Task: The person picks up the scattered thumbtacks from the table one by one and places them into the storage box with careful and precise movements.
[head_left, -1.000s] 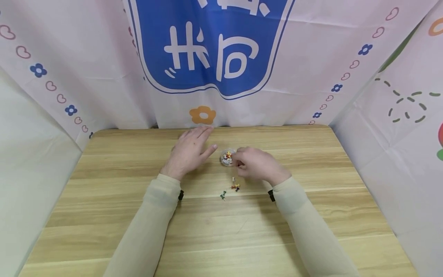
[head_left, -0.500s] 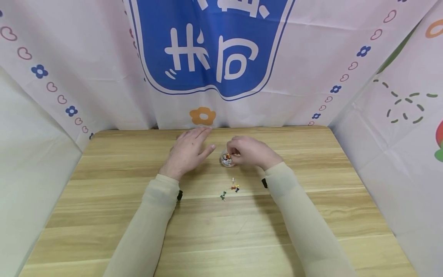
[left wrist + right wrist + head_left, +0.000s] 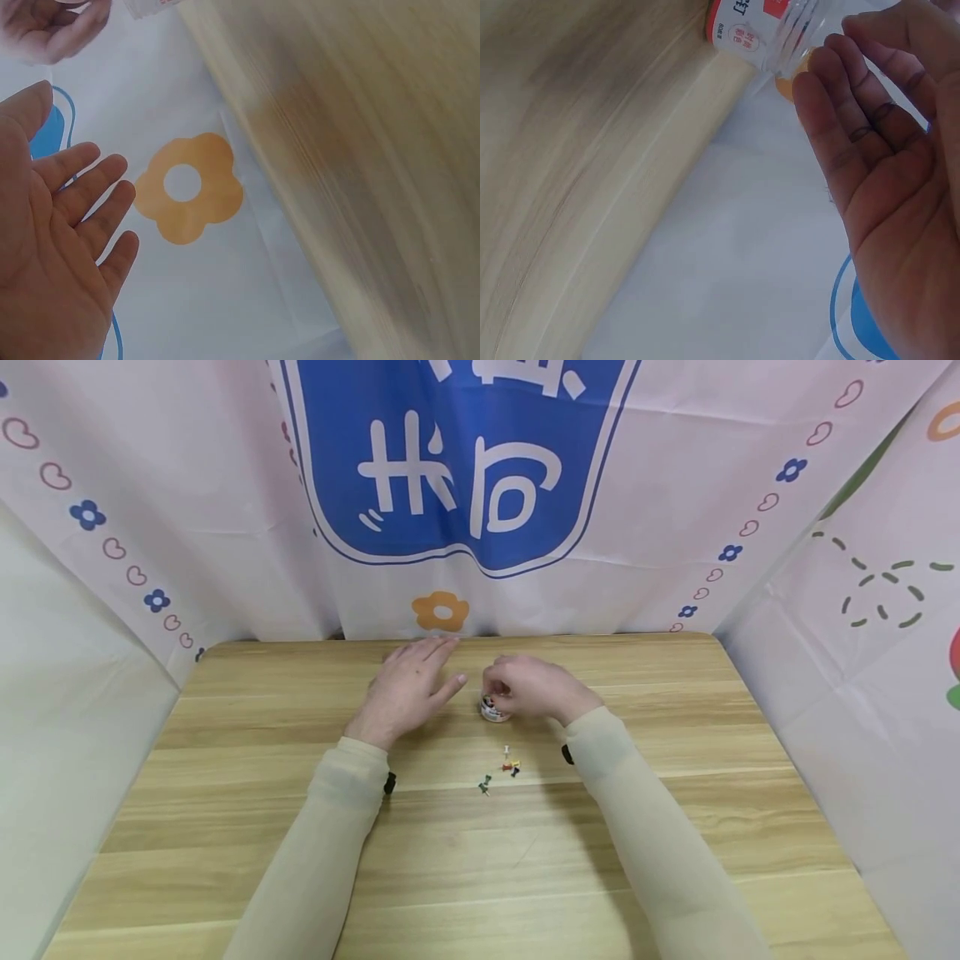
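A small clear jar of push pins (image 3: 493,713) with a red-and-white label stands near the table's far side. Over its mouth is my right hand (image 3: 536,685), fingers curled and thumb close to the index finger. In the right wrist view, that thumb and index finger are right at the glass rim of the jar (image 3: 742,26); I cannot tell whether they pinch a pin. My left hand (image 3: 412,689) rests left of the jar, fingers extended and thumb spread. Its palm (image 3: 52,262) shows nothing held. On the table lie loose white (image 3: 506,750), red, yellow, blue and green push pins (image 3: 483,785).
The wood-grain table (image 3: 450,877) ends at a back edge just beyond both hands. Behind it hangs a white cloth with a blue emblem (image 3: 465,468) and an orange flower (image 3: 441,611). More white cloth stands at the left and right sides.
My right hand has moved left and away from me, from the jar's right side to over its mouth. The left hand and the loose push pins stay put.
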